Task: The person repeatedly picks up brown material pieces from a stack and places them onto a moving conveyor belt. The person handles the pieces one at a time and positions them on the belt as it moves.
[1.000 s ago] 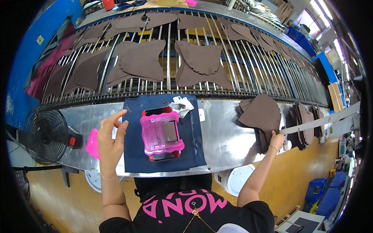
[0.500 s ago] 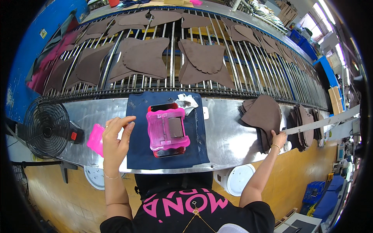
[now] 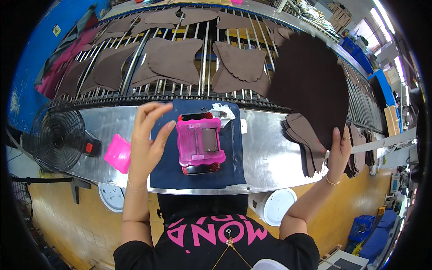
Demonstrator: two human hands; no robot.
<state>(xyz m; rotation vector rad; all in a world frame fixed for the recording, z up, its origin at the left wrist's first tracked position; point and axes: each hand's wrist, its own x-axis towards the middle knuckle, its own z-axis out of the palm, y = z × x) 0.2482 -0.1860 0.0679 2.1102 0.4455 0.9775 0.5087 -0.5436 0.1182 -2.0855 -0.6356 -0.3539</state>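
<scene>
My right hand (image 3: 338,150) grips the lower edge of a dark brown leather piece (image 3: 310,85), which is raised and tilted above a stack of similar leather pieces (image 3: 303,139). Raised over the metal table, my left hand (image 3: 150,132) holds nothing, its thumb and forefinger apart. Between my hands a pink tray-like dispenser with a grey roller (image 3: 198,141) rests on a black and red base, on a dark blue mat (image 3: 168,173). A crumpled white wrapper (image 3: 222,113) lies at the mat's far right. Beside my left hand sits a pink plastic piece (image 3: 118,154).
A rack of metal rods (image 3: 204,72) runs behind the table, carrying several brown leather pieces (image 3: 173,58). At the left stands a black fan (image 3: 56,130). A pale strip (image 3: 382,143) juts in from the right. White buckets (image 3: 279,208) are below the front edge.
My right hand has lifted the top leather piece off the stack, raising it up over the rack's edge. My left hand has moved a little right and up, toward the pink dispenser.
</scene>
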